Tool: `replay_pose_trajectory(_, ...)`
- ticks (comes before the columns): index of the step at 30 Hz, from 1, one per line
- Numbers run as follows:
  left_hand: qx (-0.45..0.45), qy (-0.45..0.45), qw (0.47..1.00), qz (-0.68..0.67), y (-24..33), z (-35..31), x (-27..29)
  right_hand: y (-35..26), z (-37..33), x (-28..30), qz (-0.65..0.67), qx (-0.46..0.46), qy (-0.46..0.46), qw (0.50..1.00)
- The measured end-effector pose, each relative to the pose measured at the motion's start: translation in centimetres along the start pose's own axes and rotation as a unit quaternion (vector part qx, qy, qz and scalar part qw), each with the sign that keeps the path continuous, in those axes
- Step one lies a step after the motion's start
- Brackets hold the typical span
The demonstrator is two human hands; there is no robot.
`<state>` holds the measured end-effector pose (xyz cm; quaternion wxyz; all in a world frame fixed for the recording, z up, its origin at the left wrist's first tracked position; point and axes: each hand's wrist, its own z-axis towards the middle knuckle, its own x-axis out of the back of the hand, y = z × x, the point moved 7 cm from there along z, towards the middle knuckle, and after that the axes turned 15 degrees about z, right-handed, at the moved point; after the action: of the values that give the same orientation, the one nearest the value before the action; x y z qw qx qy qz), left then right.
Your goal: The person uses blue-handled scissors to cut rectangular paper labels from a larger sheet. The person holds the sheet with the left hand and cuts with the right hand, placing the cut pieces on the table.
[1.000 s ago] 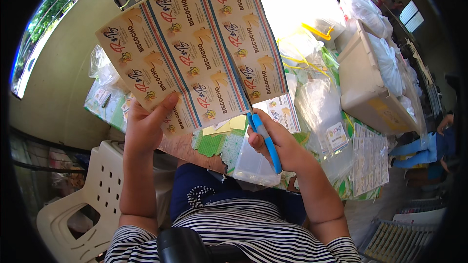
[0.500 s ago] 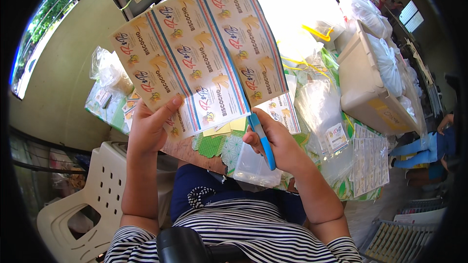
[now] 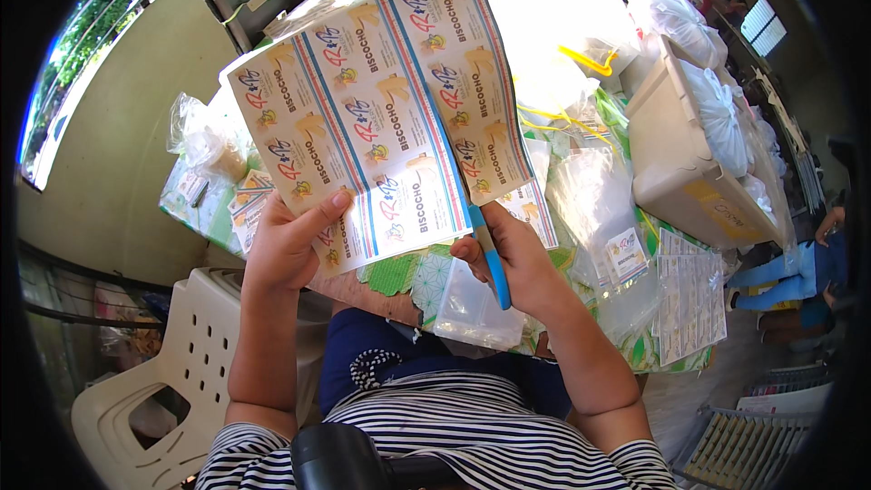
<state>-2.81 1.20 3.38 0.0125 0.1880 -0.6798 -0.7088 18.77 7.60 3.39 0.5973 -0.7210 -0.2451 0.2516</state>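
My left hand [image 3: 288, 243] pinches the lower left edge of a large printed label sheet [image 3: 354, 141], thumb on top. The sheet is held up above the table, with rows of repeated labels and blue and red stripes. My right hand [image 3: 519, 261] is closed round the blue handle of a pair of scissors [image 3: 493, 263]. Their blades sit at the sheet's lower edge, in a slit running up beside a blue stripe. To the right of this slit, the strip of labels [image 3: 481, 100] bends slightly away. How far the blades are apart cannot be made out.
Beneath the sheet is a table with a green patterned cover [image 3: 390, 274], holding clear plastic bags [image 3: 476, 308] and more label sheets [image 3: 687, 295]. A beige bin [image 3: 676, 150] of bagged goods stands at right. A plastic chair [image 3: 195, 345] is at left; other people are in the right background.
The sheet has shifted a little down and to the right, its top edge lower. Both hands keep their holds, and the scissors stay at the lower edge.
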Motion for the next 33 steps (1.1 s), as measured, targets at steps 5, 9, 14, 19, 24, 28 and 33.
replay_pose_trajectory(5, 0.025, -0.026, 0.999, 0.025, -0.4, -0.3, -0.2, -0.8, 0.0, 0.3, -0.084, 0.068, 0.001, 0.994)
replay_pose_trajectory(9, 0.03, -0.044, 0.998, 0.019, -0.5, -0.5, -0.8, -0.4, 0.0, 0.5, -0.024, 0.072, 0.001, 0.997)
replay_pose_trajectory(14, 0.037, -0.042, 0.998, 0.011, -0.7, -0.5, -1.1, 0.6, 0.3, 0.7, -0.022, 0.047, 0.007, 0.999)
replay_pose_trajectory(19, 0.033, -0.043, 0.999, -0.007, -0.9, -0.7, -1.5, 0.8, 0.2, 0.8, -0.017, 0.029, 0.012, 0.999)
replay_pose_trajectory(24, 0.079, -0.063, 0.995, 0.012, -1.7, -1.3, -2.1, -0.4, 0.0, 0.7, -0.06, 0.117, -0.01, 0.991)
replay_pose_trajectory(28, 0.077, -0.072, 0.994, -0.018, -1.7, -1.4, -2.5, 0.6, 0.3, 1.0, -0.048, 0.095, -0.008, 0.994)
replay_pose_trajectory(33, 0.096, -0.078, 0.992, -0.03, -2.1, -1.5, -2.7, 1.5, 0.5, 1.3, -0.039, 0.084, 0.001, 0.996)
